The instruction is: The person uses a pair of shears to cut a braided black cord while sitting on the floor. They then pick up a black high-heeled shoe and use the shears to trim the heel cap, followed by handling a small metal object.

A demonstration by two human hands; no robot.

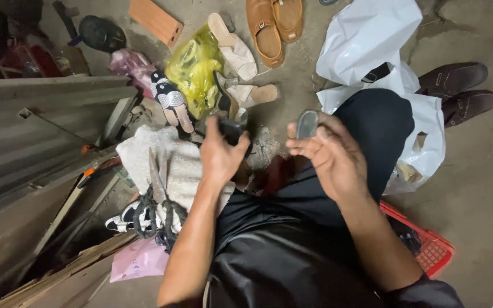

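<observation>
Two hands work at frame centre: my left hand (219,155) grips a dark shoe part (234,129), my right hand (327,153) pinches a grey heel piece (307,124); fitting seems in hand, next needs aligning them carefully

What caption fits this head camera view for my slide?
Left hand grips a dark shoe; right hand holds a grey sole piece amid scattered footwear.

Head-worn camera looks steeply down, close over the person's lap and hands. Concrete floor (486,188) fills the frame's edges.
</observation>
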